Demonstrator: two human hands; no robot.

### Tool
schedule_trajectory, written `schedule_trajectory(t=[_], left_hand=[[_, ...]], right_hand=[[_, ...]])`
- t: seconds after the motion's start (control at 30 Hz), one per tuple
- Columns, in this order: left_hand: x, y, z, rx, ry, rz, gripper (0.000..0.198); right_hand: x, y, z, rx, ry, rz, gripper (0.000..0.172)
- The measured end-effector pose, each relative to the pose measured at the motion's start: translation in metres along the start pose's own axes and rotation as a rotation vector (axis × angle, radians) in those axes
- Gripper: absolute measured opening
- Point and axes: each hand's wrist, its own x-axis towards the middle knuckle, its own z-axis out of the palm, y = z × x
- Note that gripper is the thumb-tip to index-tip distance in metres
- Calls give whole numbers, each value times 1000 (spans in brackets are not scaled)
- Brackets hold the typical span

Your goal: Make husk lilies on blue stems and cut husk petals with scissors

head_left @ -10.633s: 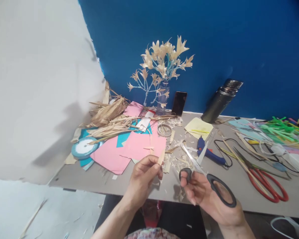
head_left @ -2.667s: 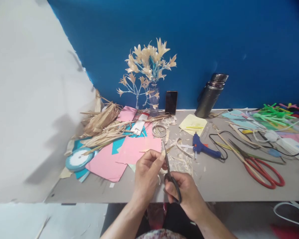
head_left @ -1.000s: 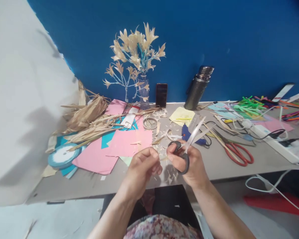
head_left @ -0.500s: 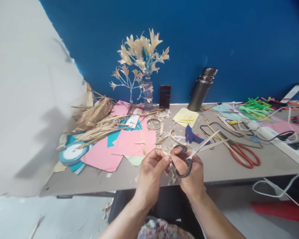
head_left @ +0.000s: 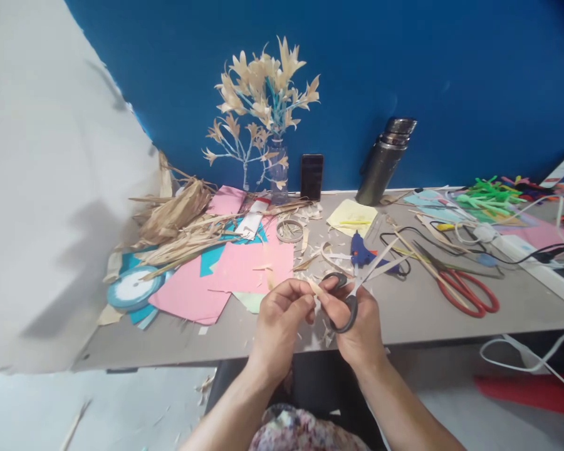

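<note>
A small pale strip of dried husk [head_left: 316, 288] sits between my two hands above the table's front edge. My left hand [head_left: 282, 316] pinches it between thumb and fingers from the left. My right hand [head_left: 361, 326] has black-handled scissors [head_left: 353, 311] looped on its thumb and fingers, the blades apart and pointing away to the right. Its thumb and fingertips also touch the strip's right side. Husk scraps lie on the table below, partly hidden by the hands. Just beyond the scissors rests a blue glue gun [head_left: 360, 252].
Left are dried husks [head_left: 173, 216], pink paper [head_left: 188, 291] and a blue ribbon spool [head_left: 134, 288]. Husk flowers [head_left: 267, 88] stand in a bottle beside a phone [head_left: 311, 177]. A flask [head_left: 386, 163], red-handled scissors [head_left: 470, 291] and a white power strip [head_left: 531, 269] are right.
The scissors' blades have come closer together and tilt up more. The strip has turned to stand more upright between my fingers. The camera view has shifted slightly.
</note>
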Motion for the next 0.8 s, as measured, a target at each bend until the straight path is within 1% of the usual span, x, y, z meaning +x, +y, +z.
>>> schedule_trajectory(t=[0.07,0.13,0.23,0.3,0.4,0.47,0.53,0.67,0.73,0.8], left_hand=[[2,-4,-1,-43,0,-22,9],[4,-5,-3,-74,14,-28,12],[7,-1,-8,-156,-6,-63,23],[9,3,-12,-173,-51,-105,29],[12,6,-18,-109,-146,-154,25],[14,5,-20,-75,-196,-166,21],[14,4,-21,-46,-234,-162,19],[14,2,-22,39,-280,-132,19],[14,2,-22,48,-252,-98,21],[13,2,-21,31,-166,-37,22]], right_hand=[[2,4,0,63,3,41,24],[6,4,-1,116,-44,63,24],[13,-2,-6,141,-184,90,23],[19,-9,-11,96,-290,109,22],[25,-20,-16,11,-490,177,20],[28,-27,-18,-24,-581,215,19],[30,-29,-18,-40,-583,199,17],[35,-25,-18,-31,-530,146,15],[36,-23,-18,-30,-457,118,18],[32,-23,-17,-35,-379,72,26]])
